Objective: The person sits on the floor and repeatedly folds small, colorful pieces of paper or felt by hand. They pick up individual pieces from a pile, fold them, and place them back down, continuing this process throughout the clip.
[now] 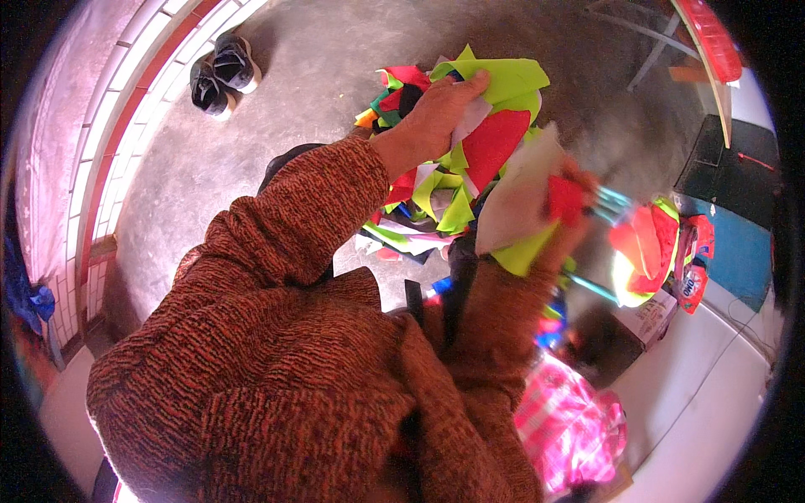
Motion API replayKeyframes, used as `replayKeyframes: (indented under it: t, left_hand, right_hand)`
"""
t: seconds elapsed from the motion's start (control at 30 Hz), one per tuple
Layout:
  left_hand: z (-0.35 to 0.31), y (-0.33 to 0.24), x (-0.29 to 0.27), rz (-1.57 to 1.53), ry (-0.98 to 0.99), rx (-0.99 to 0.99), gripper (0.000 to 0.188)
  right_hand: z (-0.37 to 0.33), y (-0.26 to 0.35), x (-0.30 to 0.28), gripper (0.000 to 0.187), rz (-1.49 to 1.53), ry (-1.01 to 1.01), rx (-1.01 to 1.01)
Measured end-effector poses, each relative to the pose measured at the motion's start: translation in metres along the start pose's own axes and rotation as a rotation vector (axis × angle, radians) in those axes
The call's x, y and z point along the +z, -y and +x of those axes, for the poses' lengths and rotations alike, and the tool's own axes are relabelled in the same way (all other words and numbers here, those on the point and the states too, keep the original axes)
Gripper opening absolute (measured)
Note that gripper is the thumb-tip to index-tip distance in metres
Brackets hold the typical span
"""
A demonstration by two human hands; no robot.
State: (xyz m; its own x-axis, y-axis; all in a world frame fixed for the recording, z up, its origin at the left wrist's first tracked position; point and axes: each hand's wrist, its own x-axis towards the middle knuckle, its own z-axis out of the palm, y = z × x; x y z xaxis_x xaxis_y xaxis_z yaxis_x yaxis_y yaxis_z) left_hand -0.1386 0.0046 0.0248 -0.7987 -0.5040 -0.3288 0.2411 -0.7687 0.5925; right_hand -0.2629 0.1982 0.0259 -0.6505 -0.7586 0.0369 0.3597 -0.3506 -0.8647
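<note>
In front of me lies a heap of cloth scraps (436, 201) in lime yellow, red, white, black and green. My left hand (432, 113) reaches over its far part, with fingers closed on the edge of a lime-yellow cloth piece (511, 80). A red cloth piece (499, 151) hangs just below that. To the right, my right hand (574, 197) is smeared by motion. It grips a bunch of cloth pieces: a large whitish one (520, 197), a small red one and a lime-yellow one (524, 251). Part of the right hand's fingers is hidden by the cloth.
Dark shoes (225, 75) stand on the concrete floor (327, 67) by the tiled wall at far left. Teal bars (595, 289) and an orange and lime bundle (646, 251) are at right, beside a cardboard box (646, 323). Pink checked cloth (570, 423) lies lower right.
</note>
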Motion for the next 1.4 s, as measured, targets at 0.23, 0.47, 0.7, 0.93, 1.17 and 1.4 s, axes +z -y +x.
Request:
replayKeyframes:
  t: [0.23, 0.47, 0.7, 0.93, 1.17, 1.4]
  left_hand:
    - [-0.002, 0.003, -0.008, 0.985, 0.162, 0.451, 0.030]
    - [0.003, 0.017, 0.001, 0.211, 0.102, -0.051, 0.036]
    - [0.006, 0.023, -0.001, 0.086, 0.108, -0.068, 0.038]
    - [0.008, 0.024, -0.017, 0.963, 0.199, 0.713, 0.040]
    - [0.007, 0.014, -0.024, 1.035, 0.080, 0.532, 0.031]
    - [-0.002, 0.003, -0.004, 0.120, 0.099, 0.054, 0.036]
  right_hand:
    - [0.009, -0.010, 0.023, 0.031, -0.548, -0.104, -0.217]
    - [0.006, -0.015, 0.050, 0.043, -0.636, -0.152, -0.073]
    - [0.005, -0.021, 0.043, 0.024, -0.615, -0.130, -0.034]
    - [0.007, -0.019, 0.036, 0.016, -0.466, -0.293, -0.025]
    - [0.000, -0.008, 0.043, 0.028, 0.150, -0.351, 0.180]
    - [0.005, -0.002, 0.025, 0.033, 0.177, -0.346, 0.140]
